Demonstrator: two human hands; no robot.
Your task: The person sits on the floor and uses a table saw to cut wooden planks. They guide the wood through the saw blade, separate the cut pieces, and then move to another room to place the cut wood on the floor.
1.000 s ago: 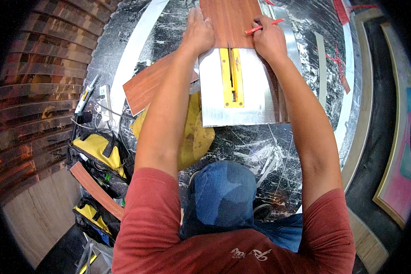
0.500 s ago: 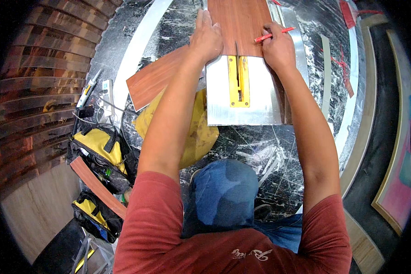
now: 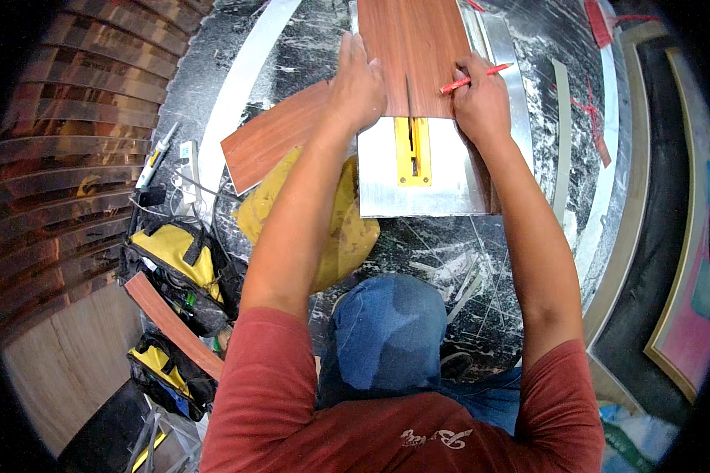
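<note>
A reddish-brown wood-look plank (image 3: pixel 427 55) lies on a silver metal saw table (image 3: pixel 450 193), its near edge partway over the yellow insert (image 3: pixel 413 169). Along the plank's middle runs a dark narrow slit, in line with the insert's slot; what of the blade shows there is hard to make out. My left hand (image 3: pixel 359 87) grips the plank's left edge, fingers straight along the side and thumb on top. At the right edge, my right hand (image 3: pixel 483 98) rests against the plank with a red pencil (image 3: pixel 475 79) pinched between its fingers.
Left of the saw table lie another plank piece (image 3: pixel 272 134) and a dusty yellow object (image 3: pixel 347 229). Yellow-black tool bags (image 3: pixel 183 256), a thin wood strip (image 3: pixel 172 323), a caulk tube (image 3: pixel 156 158) and a white power strip (image 3: pixel 188 169) sit further left. A framed picture (image 3: pixel 686 315) stands right.
The plank has slid toward me over the yellow insert, covering more of it. Both hands have moved nearer with it, the pencil still in the right one.
</note>
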